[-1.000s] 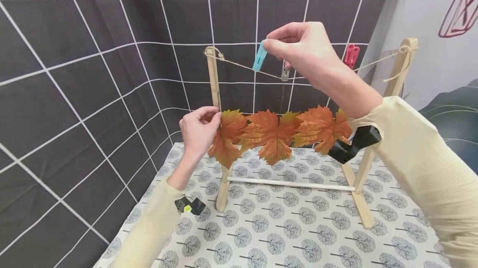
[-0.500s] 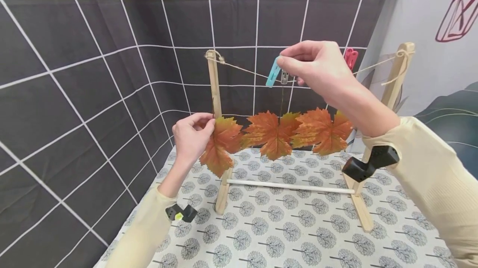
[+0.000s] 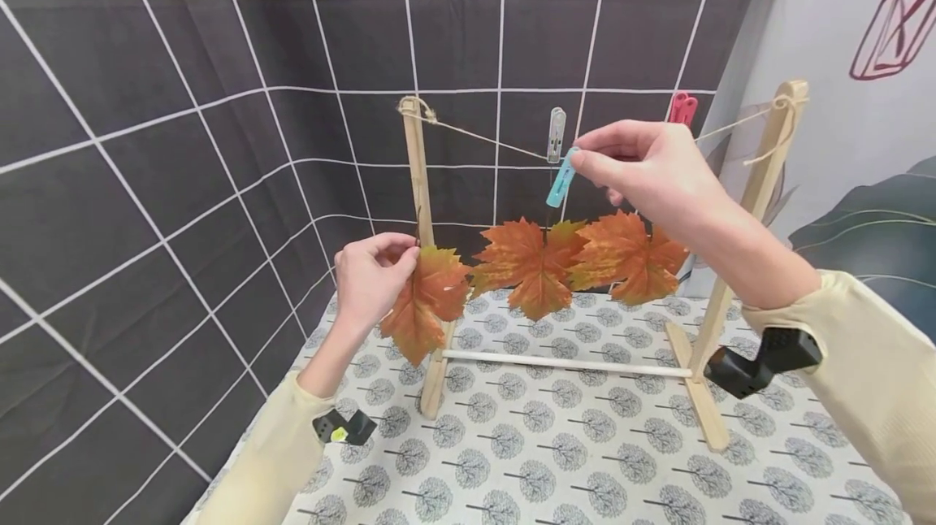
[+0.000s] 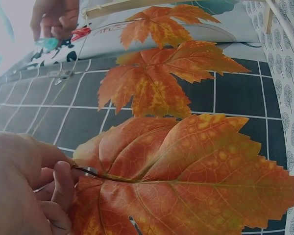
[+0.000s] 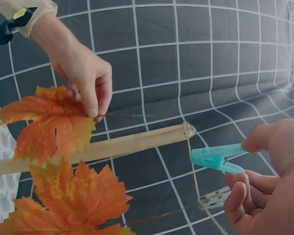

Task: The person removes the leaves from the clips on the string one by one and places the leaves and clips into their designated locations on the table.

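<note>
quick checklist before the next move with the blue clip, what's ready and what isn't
1. Left leaf held by its stem: ok, the left hand pinches it.
2. Blue clip in the right hand: ok.
3. Stem raised to the string: not ok, it is below.
4. Blue clip above the left leaf: not ok, it is nearer the middle leaf.
5. Blue clip free of the string: cannot tell, they overlap in the right wrist view.

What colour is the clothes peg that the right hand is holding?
The clothes peg is light turquoise, a bluish green; the right wrist view shows it best.
</note>
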Available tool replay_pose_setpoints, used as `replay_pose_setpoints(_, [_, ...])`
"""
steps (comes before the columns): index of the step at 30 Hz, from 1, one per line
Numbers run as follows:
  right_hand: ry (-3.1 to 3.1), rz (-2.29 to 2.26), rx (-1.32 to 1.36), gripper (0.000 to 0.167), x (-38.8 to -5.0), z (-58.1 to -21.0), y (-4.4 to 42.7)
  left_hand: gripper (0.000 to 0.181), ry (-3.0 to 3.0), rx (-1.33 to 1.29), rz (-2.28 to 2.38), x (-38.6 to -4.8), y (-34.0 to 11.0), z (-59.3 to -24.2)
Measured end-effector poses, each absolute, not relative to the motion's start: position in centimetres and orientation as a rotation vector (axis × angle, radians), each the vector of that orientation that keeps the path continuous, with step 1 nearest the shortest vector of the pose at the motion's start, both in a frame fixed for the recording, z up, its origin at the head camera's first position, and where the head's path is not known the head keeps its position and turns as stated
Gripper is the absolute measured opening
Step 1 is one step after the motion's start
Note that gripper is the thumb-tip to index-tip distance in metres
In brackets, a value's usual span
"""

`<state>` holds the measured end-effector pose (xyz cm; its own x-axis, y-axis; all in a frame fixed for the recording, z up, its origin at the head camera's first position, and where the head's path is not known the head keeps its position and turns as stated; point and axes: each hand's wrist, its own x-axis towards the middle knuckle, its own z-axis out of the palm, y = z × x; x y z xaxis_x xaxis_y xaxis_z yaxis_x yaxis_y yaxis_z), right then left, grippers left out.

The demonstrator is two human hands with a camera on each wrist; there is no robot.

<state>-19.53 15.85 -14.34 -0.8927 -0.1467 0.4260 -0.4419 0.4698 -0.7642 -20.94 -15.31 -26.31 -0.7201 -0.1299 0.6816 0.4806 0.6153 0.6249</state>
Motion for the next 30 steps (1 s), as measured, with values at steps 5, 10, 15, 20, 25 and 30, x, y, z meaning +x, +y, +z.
replay_pose_setpoints(5, [-2.44,1.391,0.446,0.038,-19.2,-15.3,16.9,0.009,-2.173,-0.301,-1.077,-20.5,-15.7,-26.2])
replay_pose_setpoints(10, [-2.489,1.354,0.413,0.039,-18.7,-16.1,17.9,0.009,-2.225,-0.316,-1.045,-20.0,-16.5,-26.4])
replay_pose_setpoints(15, [-2.524,1.358,0.392,0.04,-18.3,-17.5,18.9,0.01,-2.29,-0.33,-1.003,-19.5,-17.3,-27.0])
replay_pose_setpoints(20, [-2.56,1.383,0.4,0.039,-18.1,-18.7,20.0,0.009,-2.348,-0.326,-0.978,-19.2,-17.4,-27.6])
replay_pose_setpoints(25, [-2.557,1.398,0.409,0.036,-17.8,-19.8,20.8,0.009,-2.414,-0.309,-0.987,-18.9,-17.5,-27.9])
replay_pose_setpoints(30, [-2.593,1.376,0.36,0.038,-17.2,-21.0,21.7,0.011,-2.499,-0.31,-0.983,-18.5,-17.7,-28.5])
